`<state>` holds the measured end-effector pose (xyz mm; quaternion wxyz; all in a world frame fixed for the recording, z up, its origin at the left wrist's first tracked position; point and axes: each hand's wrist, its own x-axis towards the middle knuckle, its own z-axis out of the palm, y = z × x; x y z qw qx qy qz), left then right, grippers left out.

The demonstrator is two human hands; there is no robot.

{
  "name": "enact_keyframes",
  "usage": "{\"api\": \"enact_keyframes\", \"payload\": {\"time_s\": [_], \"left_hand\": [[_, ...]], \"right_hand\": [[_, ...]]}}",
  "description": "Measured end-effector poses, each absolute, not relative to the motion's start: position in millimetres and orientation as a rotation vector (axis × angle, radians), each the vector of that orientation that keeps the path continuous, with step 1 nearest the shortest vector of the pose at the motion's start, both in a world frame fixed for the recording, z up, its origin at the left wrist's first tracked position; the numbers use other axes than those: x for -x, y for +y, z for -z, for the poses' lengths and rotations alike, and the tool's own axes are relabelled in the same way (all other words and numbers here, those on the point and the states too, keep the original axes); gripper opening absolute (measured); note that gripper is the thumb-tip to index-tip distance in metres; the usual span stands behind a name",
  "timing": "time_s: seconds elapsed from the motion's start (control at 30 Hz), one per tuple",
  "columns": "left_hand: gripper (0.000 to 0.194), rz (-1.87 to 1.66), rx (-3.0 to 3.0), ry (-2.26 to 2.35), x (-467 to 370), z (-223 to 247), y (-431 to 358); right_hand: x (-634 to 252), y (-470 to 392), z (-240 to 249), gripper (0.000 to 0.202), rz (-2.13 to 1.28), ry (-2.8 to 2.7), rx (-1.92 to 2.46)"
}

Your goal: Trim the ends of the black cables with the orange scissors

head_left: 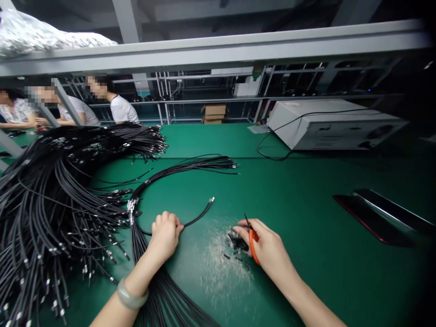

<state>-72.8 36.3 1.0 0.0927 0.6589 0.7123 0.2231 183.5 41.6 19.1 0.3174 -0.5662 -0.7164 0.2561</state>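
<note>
My left hand (pixel 165 237) is closed around a black cable (pixel 198 217), whose pale stripped end points up and to the right. Under that forearm runs a bundle of black cables (pixel 138 240), bound with a whitish band. In my right hand (pixel 269 245) is a pair of scissors (pixel 252 245) with orange handles, the dark blades pointing away from me. The fingertips of this hand are at a small heap of short black sheath pieces (pixel 237 243). Fine pale clippings (pixel 221 268) lie scattered on the green table between my hands.
A large pile of black cables (pixel 61 181) covers the left side. At the back right stands a grey metal box (pixel 334 125) with a trailing cord. Dark flat devices (pixel 371 220) lie at right. A shelf beam (pixel 218 47) crosses overhead. Several people sit beyond at left.
</note>
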Motion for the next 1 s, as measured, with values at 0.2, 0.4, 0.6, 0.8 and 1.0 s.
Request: {"api": "enact_keyframes", "payload": {"time_s": [0.2,0.4,0.6,0.8,1.0], "left_hand": [[0.013,-0.781,-1.985,1.926,54.6,-8.9,15.9],[0.025,-0.786,-2.060,1.566,17.9,-19.5,-9.7],[0.023,-0.990,-1.872,1.369,10.1,-17.2,-17.8],[0.020,-1.011,-1.858,1.422,6.6,-10.9,-23.0],[0.017,-1.036,-1.890,1.456,5.9,-7.7,-23.5]], "right_hand": [[-168.5,28.2,-30.0,0.038,-0.989,-1.597,1.454],[-149.5,15.3,-21.1,0.036,-1.437,-1.350,1.301],[-145.1,11.9,-19.6,0.029,-1.450,-1.482,1.323],[-149.7,12.5,-21.6,0.029,-1.080,-1.777,1.304],[-145.0,12.3,-16.7,0.028,-1.459,-1.500,1.331]]}}
